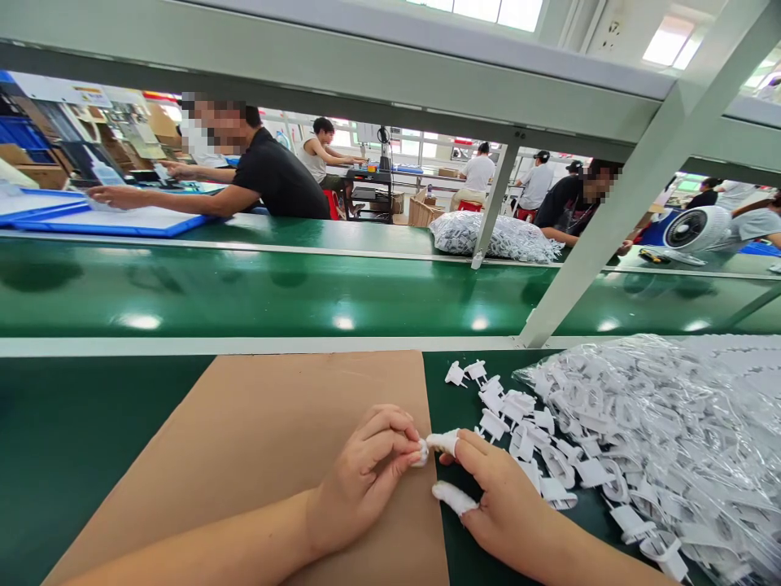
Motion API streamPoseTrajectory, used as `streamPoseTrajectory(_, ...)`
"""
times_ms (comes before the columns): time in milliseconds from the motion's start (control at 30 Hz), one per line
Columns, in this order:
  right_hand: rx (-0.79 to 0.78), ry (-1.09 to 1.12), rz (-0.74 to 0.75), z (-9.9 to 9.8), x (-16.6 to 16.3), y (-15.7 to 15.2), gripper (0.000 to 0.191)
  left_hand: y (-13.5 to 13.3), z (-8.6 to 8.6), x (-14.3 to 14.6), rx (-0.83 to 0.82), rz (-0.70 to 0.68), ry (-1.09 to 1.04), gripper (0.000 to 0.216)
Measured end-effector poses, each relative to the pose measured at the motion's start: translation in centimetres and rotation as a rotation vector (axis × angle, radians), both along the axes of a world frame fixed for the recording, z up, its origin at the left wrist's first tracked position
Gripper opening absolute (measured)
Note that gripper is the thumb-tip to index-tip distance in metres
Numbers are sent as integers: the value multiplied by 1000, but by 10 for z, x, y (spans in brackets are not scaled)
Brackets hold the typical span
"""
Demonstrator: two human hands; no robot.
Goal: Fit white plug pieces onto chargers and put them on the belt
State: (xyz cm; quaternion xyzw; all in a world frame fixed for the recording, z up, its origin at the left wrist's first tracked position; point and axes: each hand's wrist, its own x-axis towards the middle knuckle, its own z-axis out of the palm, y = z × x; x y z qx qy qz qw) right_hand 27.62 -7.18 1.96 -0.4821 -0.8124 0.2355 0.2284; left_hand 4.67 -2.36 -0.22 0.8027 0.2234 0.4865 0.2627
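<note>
While the left hand (pixel 372 476) pinched a small white piece (pixel 421 454) between thumb and fingertips, I had the right hand (pixel 500 496) at its four o'clock, forefinger and thumb spread apart, both in white coverings (pixel 455 497). The covered forefinger reached right up to the piece; from my remote view I couldn't tell whether it touched. The piece sat near the right edge of a brown cardboard sheet (pixel 274 423), which spread out beneath the left forearm toward nine o'clock. From the piece, loose white plastic parts (pixel 521 443) lay scattered on the dark green tabletop (pixel 79 423) between one and four o'clock, and a clear plastic bag (pixel 665 431) full of similar-looking parts bulged at three o'clock. Beyond the table I saw a glossy green strip (pixel 293 297) running across twelve o'clock. Another stuffed bag (pixel 494 238) rested past it at one o'clock, and a co-worker in black (pixel 277 179) leaned over a blue-rimmed tray (pixel 171 228) around eleven.
</note>
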Motion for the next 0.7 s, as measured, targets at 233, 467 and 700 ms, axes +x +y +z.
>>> streamPoseTrajectory(233, -9, 6, 14, 3, -1, 0, 22, -2, 0, 1, -31, -61, -4, 20)
streamPoseTrajectory(467, 67, 11, 66, 3, -5, -2, 22, -5, -2, 0, -262, -147, -68, 14)
streamPoseTrajectory(700, 280, 17, 56, -4, -2, -1, 12, -3, 0, -2, -382, -188, 5, 14)
